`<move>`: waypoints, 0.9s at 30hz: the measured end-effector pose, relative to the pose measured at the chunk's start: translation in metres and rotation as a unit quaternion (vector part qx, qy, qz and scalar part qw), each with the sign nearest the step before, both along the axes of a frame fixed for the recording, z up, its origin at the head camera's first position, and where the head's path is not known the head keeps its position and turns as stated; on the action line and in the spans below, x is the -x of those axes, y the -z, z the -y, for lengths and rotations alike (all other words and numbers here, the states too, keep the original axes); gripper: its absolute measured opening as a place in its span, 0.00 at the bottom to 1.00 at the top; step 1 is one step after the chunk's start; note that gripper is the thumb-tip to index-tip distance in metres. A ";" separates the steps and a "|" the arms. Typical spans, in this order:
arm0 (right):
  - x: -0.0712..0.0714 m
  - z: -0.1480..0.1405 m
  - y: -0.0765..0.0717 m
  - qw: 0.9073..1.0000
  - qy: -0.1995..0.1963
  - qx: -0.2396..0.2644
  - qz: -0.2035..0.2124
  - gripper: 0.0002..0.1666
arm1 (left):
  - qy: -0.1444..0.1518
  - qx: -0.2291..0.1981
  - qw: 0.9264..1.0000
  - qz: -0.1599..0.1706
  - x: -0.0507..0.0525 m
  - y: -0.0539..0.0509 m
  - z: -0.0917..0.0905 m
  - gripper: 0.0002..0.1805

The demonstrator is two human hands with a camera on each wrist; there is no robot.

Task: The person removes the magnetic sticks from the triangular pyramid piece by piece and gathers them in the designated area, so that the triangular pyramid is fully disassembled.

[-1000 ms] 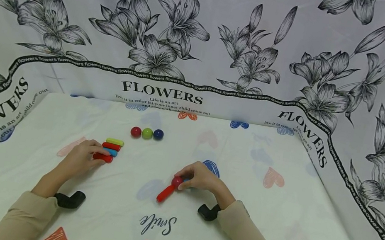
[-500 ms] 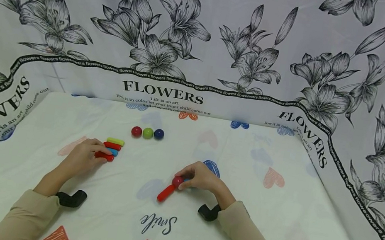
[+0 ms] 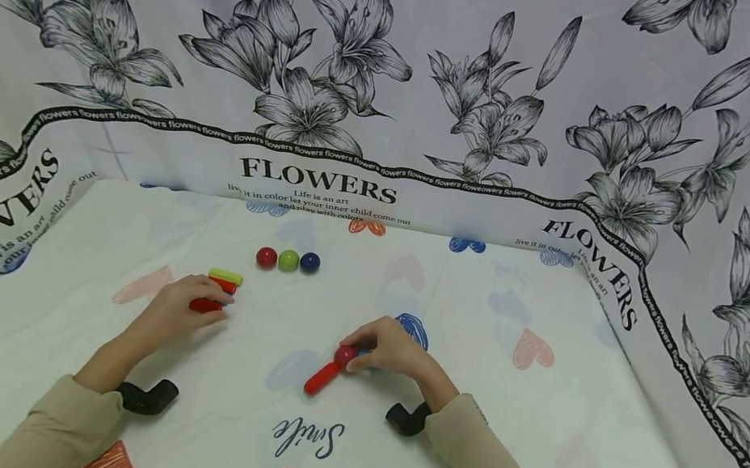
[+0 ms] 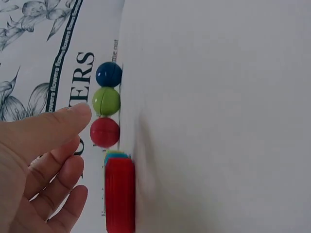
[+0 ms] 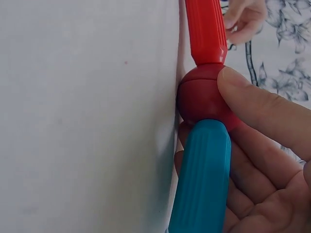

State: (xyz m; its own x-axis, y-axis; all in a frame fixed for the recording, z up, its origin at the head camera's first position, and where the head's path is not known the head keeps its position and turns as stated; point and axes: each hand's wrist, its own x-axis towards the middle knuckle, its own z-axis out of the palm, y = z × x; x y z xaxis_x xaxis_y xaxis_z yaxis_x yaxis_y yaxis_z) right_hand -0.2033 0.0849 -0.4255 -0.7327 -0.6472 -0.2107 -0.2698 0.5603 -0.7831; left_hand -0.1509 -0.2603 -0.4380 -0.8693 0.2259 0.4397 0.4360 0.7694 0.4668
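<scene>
My right hand [image 3: 390, 347] pinches a red ball [image 5: 201, 94] between thumb and fingers. A red ribbed rod [image 5: 206, 31] joins one side of the ball and a blue ribbed rod [image 5: 201, 179] the other. My left hand [image 3: 175, 309] hovers at a row of short rods, thumb apart from its loosely bent fingers, nothing visibly gripped. In that row I see a yellow-green rod [image 3: 225, 276], a red rod [image 3: 227, 287] and a nearer red rod [image 4: 120, 194]. A blue rod [image 4: 117, 156] between them is mostly hidden by the hand in the head view.
Behind the rods, a red ball [image 3: 266, 258], a green ball [image 3: 288, 260] and a dark blue ball [image 3: 310, 263] stand in line. A white cloth with printed hearts [image 3: 533, 349] covers the table. A flower-printed curtain [image 3: 496, 122] surrounds its back and sides.
My left hand has shifted slightly right and its fingers have spread over the blue rod, which is now mostly covered. The right hand and its joined pieces stay nearly still.
</scene>
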 end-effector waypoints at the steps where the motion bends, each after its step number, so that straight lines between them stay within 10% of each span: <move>1: 0.000 0.000 0.000 1.000 -0.001 0.000 -0.001 0.19 | 0.001 -0.001 1.000 0.016 0.000 0.000 -0.003 0.13; 7: 0.000 0.001 0.001 1.000 -0.004 -0.001 -0.006 0.20 | 0.021 -0.011 0.995 0.101 -0.003 0.001 -0.019 0.10; 27: -0.001 -0.001 0.004 1.000 0.011 0.021 -0.002 0.20 | 0.129 0.000 0.973 0.189 -0.008 -0.002 -0.074 0.10</move>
